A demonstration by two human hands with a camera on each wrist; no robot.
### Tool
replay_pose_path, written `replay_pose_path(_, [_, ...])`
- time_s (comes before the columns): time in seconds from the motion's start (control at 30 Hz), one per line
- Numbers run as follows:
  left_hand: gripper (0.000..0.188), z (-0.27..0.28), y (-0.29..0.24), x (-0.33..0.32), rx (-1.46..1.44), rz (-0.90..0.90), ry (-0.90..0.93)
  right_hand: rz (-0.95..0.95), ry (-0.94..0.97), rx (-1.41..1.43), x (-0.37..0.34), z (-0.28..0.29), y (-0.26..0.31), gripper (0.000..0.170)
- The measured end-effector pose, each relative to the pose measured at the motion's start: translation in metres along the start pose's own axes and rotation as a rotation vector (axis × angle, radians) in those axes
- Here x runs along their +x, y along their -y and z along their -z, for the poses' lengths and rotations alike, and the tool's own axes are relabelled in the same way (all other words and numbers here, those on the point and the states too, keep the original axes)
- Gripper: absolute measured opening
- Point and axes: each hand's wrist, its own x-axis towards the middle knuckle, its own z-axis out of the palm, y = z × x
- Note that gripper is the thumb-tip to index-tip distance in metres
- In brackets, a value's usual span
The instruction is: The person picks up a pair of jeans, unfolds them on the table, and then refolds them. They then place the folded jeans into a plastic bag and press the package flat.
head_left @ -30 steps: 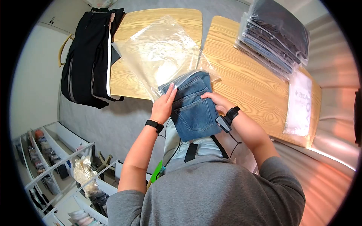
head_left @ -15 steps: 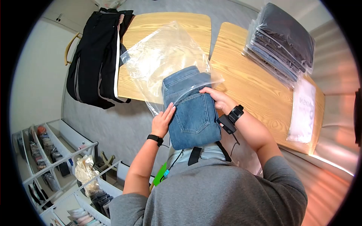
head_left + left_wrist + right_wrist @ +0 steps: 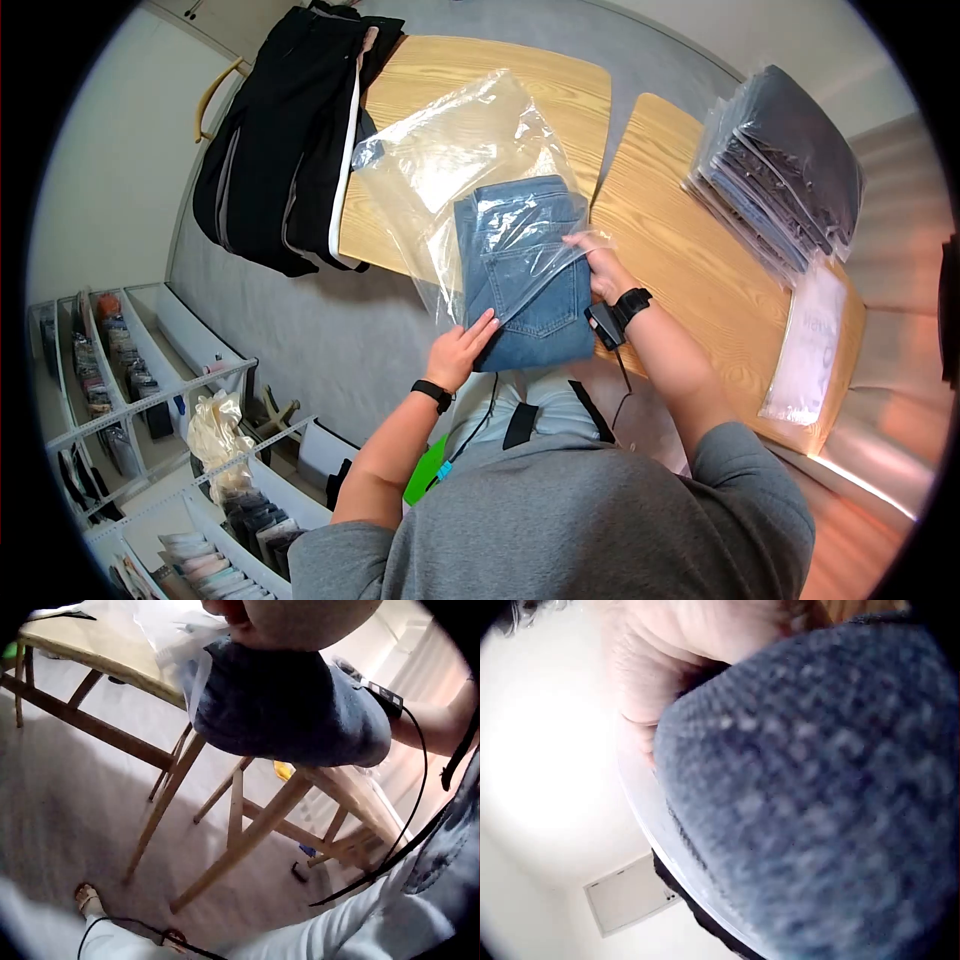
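A folded pair of blue jeans (image 3: 545, 348), back pocket up, lies partly inside a clear plastic bag (image 3: 425, 170) above my lap at the table edge. The bag's slanting mouth crosses the pocket, with the lower end of the denim outside. At the left side, my left hand (image 3: 462, 352) pinches the bag's edge, fingertips on the denim. On the other side my right hand (image 3: 604, 273) grips the jeans, thumb on top and fingers underneath. In the left wrist view the denim (image 3: 292, 712) hangs beneath that hand; in the right wrist view blurred denim (image 3: 817, 787) fills the frame.
Two wooden tables (image 3: 660, 220) stand with a gap between them. A stack of bagged garments (image 3: 785, 165) and a white printed packet (image 3: 808, 340) lie on the right. Black trousers (image 3: 285, 140) hang over the left table's side. Shelving with bins (image 3: 150, 400) stands at lower left.
The bag's mouth has come further down over the jeans, now covering the waistband and much of the pocket. My left hand has moved down along the jeans' side with it. My right hand keeps its grip.
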Motion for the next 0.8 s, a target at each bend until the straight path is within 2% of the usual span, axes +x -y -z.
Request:
replay_pose_path(0.07, [0.056, -0.002, 0.002, -0.002, -0.016, 0.012, -0.036, 0.087, 0.082, -0.035, 0.014, 0.002, -0.006, 0.01])
replay_pose_path(0.1, [0.056, -0.002, 0.003, -0.003, -0.026, 0.018, -0.026, 0.106, 0.037, -0.1, 0.015, -0.004, -0.002, 0.017])
replay_pose_path(0.13, [0.057, -0.001, 0.003, -0.004, -0.036, 0.023, -0.017, 0.102, 0.035, -0.101, 0.013, -0.014, 0.0, 0.017])
replay_pose_path(0.2, [0.057, 0.0, 0.005, -0.001, -0.011, 0.044, 0.005, 0.188, -0.162, 0.037, 0.012, -0.032, 0.007, 0.028])
replay_pose_path(0.23, [0.057, 0.0, 0.006, 0.003, -0.013, 0.078, -0.048, 0.138, -0.173, 0.107, 0.028, -0.027, 0.001, 0.037])
replay_pose_path(0.27, [0.056, 0.001, 0.009, 0.006, -0.015, 0.11, -0.1, 0.131, -0.167, 0.106, 0.037, -0.018, -0.004, 0.037])
replay_pose_path(0.3, [0.057, -0.001, 0.015, 0.007, -0.037, 0.215, -0.014, 0.142, -0.171, 0.069, 0.033, -0.02, -0.006, 0.04])
replay_pose_path(0.33, [0.057, -0.002, 0.02, 0.007, -0.035, 0.218, -0.013, 0.156, -0.177, 0.03, 0.029, -0.022, -0.006, 0.043])
replay_pose_path(0.4, [0.061, -0.007, 0.027, 0.008, 0.047, 0.449, -0.157, 0.125, -0.153, 0.039, 0.034, -0.005, -0.009, 0.046])
replay_pose_path(0.43, [0.068, -0.006, 0.027, 0.009, 0.039, 0.554, -0.148, 0.104, -0.074, 0.071, 0.033, 0.004, -0.012, 0.045])
replay_pose_path(0.47, [0.068, -0.008, 0.028, 0.01, 0.037, 0.557, -0.147, 0.083, 0.007, 0.105, 0.032, 0.013, -0.017, 0.044])
replay_pose_path(0.53, [0.072, -0.012, 0.032, 0.011, -0.088, 0.683, -0.213, 0.158, 0.051, -0.007, 0.008, 0.007, -0.027, 0.046])
replay_pose_path(0.6, [0.075, -0.016, 0.036, 0.011, -0.132, 0.709, -0.24, 0.144, 0.047, -0.167, -0.001, 0.003, -0.041, 0.05])
replay_pose_path(0.67, [0.077, -0.02, 0.039, 0.011, -0.181, 0.733, -0.264, 0.167, 0.037, -0.206, -0.001, -0.003, -0.048, 0.051])
replay_pose_path(0.73, [0.07, -0.022, 0.043, 0.01, -0.469, 0.813, -0.375, 0.19, 0.025, -0.243, -0.001, -0.005, -0.05, 0.052])
replay_pose_path(0.8, [0.065, -0.02, 0.047, 0.007, -0.519, 0.876, -0.323, 0.127, -0.009, -0.156, 0.002, -0.014, -0.049, 0.052])
